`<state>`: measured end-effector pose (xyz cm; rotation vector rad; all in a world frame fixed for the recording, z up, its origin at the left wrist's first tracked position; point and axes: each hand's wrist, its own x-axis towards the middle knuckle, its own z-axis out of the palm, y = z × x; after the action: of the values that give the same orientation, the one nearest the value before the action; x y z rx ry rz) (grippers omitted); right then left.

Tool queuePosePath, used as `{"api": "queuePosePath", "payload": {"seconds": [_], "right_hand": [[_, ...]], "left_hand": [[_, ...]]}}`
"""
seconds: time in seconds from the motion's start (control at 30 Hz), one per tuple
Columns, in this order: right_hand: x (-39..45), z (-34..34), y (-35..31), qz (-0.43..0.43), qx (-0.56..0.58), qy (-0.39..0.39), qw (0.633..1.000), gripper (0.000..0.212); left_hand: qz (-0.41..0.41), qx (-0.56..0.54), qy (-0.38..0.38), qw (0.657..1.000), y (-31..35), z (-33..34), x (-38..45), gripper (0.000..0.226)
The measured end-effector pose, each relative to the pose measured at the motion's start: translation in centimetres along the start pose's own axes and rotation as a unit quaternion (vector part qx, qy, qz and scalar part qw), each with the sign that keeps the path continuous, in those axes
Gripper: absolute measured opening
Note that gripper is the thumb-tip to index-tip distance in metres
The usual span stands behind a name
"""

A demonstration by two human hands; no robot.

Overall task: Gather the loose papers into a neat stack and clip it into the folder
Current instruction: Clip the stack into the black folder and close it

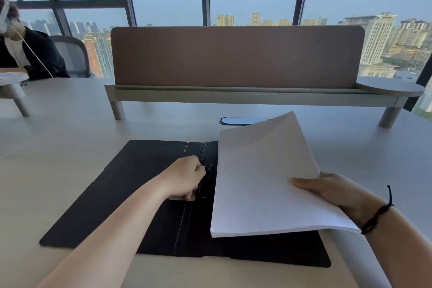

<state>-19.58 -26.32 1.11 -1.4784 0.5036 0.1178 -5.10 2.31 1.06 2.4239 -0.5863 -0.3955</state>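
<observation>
A: Head view: right hand (336,190) pinches the paper stack (264,180) at its three-o'clock edge, lifted and tilted over the open black folder (131,194) on the desk (70,124).

B: Handling?

A: Light and floppy, I'd judge; support the underside. Left hand (184,177) curls onto the clip (208,167) at the spine. No readable writing.

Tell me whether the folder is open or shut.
Open. The black folder lies spread flat on the desk, both covers down, its spine clip under the left hand.
</observation>
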Motion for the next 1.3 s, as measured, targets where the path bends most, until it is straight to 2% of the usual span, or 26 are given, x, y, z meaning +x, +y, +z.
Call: {"api": "queuePosePath", "payload": {"seconds": [0.33, 0.57, 0.93, 1.03, 1.13, 1.2, 1.3], "right_hand": [[0.3, 2.4, 0.3, -0.013, -0.018, -0.021, 1.0, 0.026], [0.8, 2.8, 0.2, -0.016, -0.029, -0.009, 0.999, 0.021], [0.8, 3.8, 0.5, -0.052, -0.08, 0.01, 0.995, 0.02], [1.1, 3.7, 0.4, -0.082, -0.142, 0.065, 0.984, 0.023], [1.4, 2.8, 0.7, -0.082, -0.231, 0.152, 0.957, 0.044], [1.3, 2.5, 0.8, -0.079, -0.262, 0.182, 0.944, 0.036], [1.4, 2.5, 1.2, -0.082, -0.294, 0.209, 0.929, 0.036]], "left_hand": [[-0.01, -0.028, -0.019, 0.999, -0.8, -0.2, 0.4, 0.027], [0.005, -0.022, -0.01, 1.0, -0.3, 0.1, 0.1, 0.031], [0.017, 0.066, 0.055, 0.996, -0.1, 1.5, 1.1, 0.03], [0.017, 0.103, 0.088, 0.991, 0.0, 1.7, 0.9, 0.03], [0.026, 0.112, 0.107, 0.988, -0.2, 2.0, 1.0, 0.031], [0.032, 0.111, 0.119, 0.986, -0.5, 2.2, 1.1, 0.032], [0.039, 0.116, 0.138, 0.983, -0.7, 2.5, 1.1, 0.034]]}}
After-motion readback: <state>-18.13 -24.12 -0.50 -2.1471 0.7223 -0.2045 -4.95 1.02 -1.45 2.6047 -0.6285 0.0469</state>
